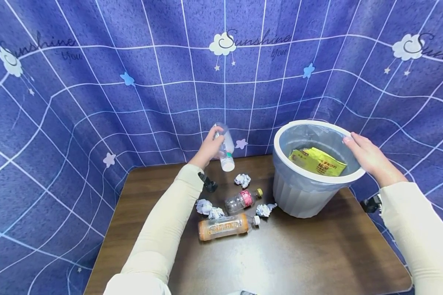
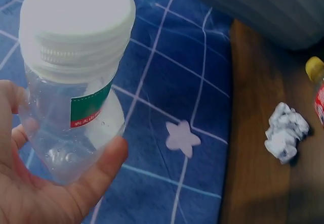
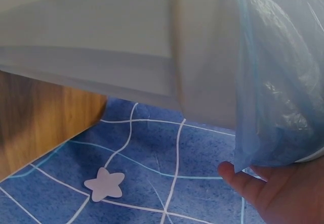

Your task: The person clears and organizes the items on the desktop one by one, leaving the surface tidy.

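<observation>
The left hand [image 1: 208,146] is curled around the body of a clear plastic bottle [image 2: 55,148], fingers on one side and thumb on the other. The bottle is held up off the counter [image 1: 280,262], near its back edge and in front of the blue curtain [image 1: 162,94], with its white cap [image 1: 227,164] tilted down toward the person. It seems to hold nothing but a few droplets, so it should be very light. The thin wall will likely dent under a hard squeeze and may be slick if damp; a gentle wrap around the body should do, while the cap and neck look like the stiffest part to take hold of.

The right hand [image 1: 365,155] holds the rim of the bin [image 1: 302,200], with the thumb at the rim and fingers outside against the soft plastic liner [image 3: 283,82]. The bin looks stiff and fairly light, and the liner could slip under the fingers. A yellow wrapper [image 1: 317,162] lies inside.

On the counter, a red-labelled bottle [image 1: 246,198] and an orange-labelled bottle [image 1: 223,226] lie on their sides among light, easily crushed paper balls [image 1: 242,180], best pinched from above.
</observation>
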Demonstrator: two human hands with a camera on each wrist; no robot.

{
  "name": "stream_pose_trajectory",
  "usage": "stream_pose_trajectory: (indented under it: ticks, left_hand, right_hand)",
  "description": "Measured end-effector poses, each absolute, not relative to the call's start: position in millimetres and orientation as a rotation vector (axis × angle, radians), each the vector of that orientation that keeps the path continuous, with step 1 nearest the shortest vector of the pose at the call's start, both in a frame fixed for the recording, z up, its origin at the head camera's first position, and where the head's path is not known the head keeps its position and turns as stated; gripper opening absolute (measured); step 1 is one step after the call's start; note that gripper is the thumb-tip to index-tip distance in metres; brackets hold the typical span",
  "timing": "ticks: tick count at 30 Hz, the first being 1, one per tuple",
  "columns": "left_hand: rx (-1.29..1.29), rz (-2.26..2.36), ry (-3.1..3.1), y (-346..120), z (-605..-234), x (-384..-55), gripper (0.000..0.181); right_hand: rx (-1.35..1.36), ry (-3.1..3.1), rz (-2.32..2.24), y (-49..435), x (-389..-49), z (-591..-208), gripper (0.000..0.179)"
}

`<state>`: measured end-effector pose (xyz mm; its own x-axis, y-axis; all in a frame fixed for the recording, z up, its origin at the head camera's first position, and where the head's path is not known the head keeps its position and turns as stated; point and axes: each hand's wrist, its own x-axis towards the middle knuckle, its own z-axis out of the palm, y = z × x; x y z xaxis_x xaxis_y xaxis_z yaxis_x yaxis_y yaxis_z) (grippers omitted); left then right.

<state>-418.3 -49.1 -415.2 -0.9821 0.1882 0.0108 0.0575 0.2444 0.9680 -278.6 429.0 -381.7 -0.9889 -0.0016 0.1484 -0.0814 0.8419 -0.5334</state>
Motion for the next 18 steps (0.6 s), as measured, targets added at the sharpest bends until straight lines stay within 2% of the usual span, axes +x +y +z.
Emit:
stream_pose_trajectory:
  ticks: [7, 18]
  left_hand:
    - [0.297, 1.815, 2.374, -32.7, -397.3, -412.9, 0.047]
    - [0.386, 1.892, 2.263, -3.7, -369.5, -404.0, 0.042]
  right_hand:
    - [0.053, -2.883, 0.847, 428.3, -276.9, -381.2, 0.073]
    - [0.066, -2.871, 0.86, 428.7, -276.9, -381.5, 0.073]
